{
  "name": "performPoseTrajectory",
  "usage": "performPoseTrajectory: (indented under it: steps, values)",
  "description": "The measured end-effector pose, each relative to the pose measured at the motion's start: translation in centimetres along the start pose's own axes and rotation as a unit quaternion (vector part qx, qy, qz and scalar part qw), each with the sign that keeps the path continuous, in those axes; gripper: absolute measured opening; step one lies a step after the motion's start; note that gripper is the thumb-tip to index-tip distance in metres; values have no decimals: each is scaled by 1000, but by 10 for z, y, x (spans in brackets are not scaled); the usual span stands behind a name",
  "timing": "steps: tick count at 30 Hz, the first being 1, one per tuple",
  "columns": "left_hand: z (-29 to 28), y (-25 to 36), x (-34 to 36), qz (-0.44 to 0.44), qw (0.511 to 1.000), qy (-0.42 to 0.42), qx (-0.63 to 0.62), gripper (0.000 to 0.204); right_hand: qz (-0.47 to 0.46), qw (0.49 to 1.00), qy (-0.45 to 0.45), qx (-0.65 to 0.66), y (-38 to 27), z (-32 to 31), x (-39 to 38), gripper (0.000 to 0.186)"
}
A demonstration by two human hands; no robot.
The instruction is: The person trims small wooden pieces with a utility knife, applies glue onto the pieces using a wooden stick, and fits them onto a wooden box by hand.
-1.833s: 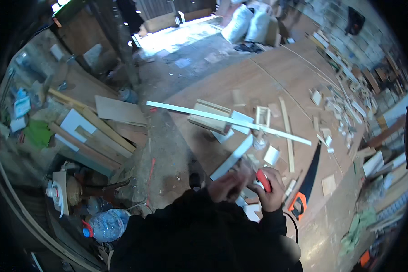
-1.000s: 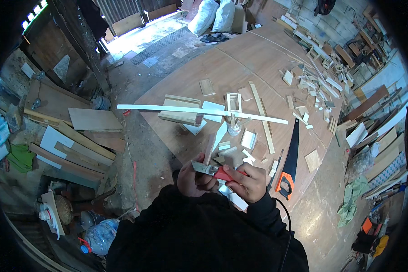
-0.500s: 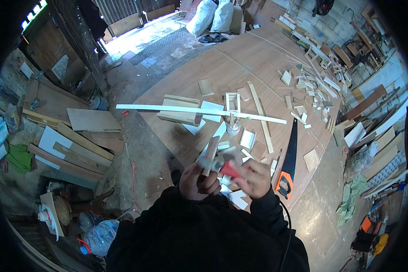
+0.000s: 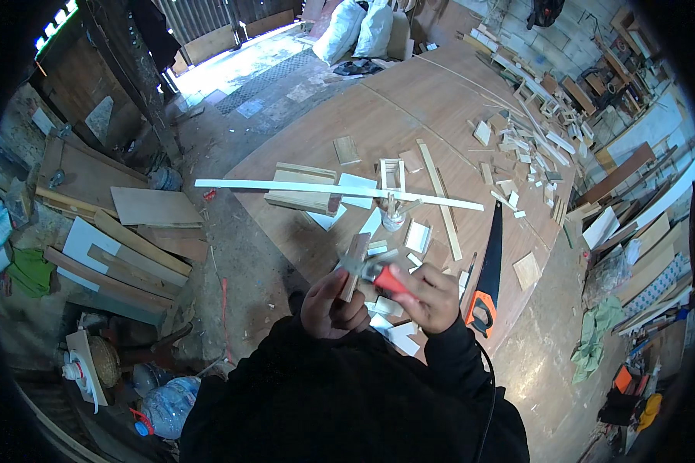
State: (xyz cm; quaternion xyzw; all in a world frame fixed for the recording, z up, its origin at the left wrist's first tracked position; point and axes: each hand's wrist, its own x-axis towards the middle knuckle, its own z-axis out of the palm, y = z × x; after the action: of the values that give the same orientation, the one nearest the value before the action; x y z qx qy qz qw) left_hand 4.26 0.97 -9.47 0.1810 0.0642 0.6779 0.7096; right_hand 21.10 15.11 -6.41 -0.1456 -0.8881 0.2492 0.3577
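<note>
Close to my body, over the near edge of the table, my left hand (image 4: 334, 306) is closed round a narrow brown wooden piece (image 4: 357, 248), which points up and away from me. A red-handled tool (image 4: 392, 279) with a grey metal head is gripped in my right hand (image 4: 432, 297). Its head lies at or against the wooden piece beside my left thumb; blur hides its exact kind. Beyond my hands stand a small jar (image 4: 394, 218) with sticks in it and a small wooden frame (image 4: 392, 176). A long white strip (image 4: 332, 187) lies across a wooden box (image 4: 301, 176).
To the right of my right hand lies a handsaw (image 4: 488, 285) with an orange handle. Wood offcuts (image 4: 529, 150) crowd the table's far right. Boards (image 4: 124, 255) lean on the left, near a large plastic bottle (image 4: 168, 407). White sacks (image 4: 344, 32) stand at the back.
My right hand and the red-handled tool have shifted slightly and look less blurred now. My left hand still grips the wooden piece. The whole view has moved a little.
</note>
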Motion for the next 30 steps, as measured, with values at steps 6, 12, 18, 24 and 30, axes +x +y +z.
performPoseTrajectory:
  steps: [6,12,18,24,30]
  values:
    - [2,-6,-5,-28,999,-5,-23,36,-2,1000,25,0,11,-2,6,46]
    - [2,-3,-4,-21,998,-53,-34,35,-25,1000,-2,1,10,-8,-1,52]
    - [-1,-5,-6,-8,998,-53,-24,34,-29,1000,-8,5,9,-7,0,48]
    - [-6,-6,-6,-8,997,-64,-29,34,-75,997,-27,18,0,-7,0,46]
    - [4,-2,-5,-26,999,3,-29,38,-45,999,-19,17,-1,-10,-2,48]
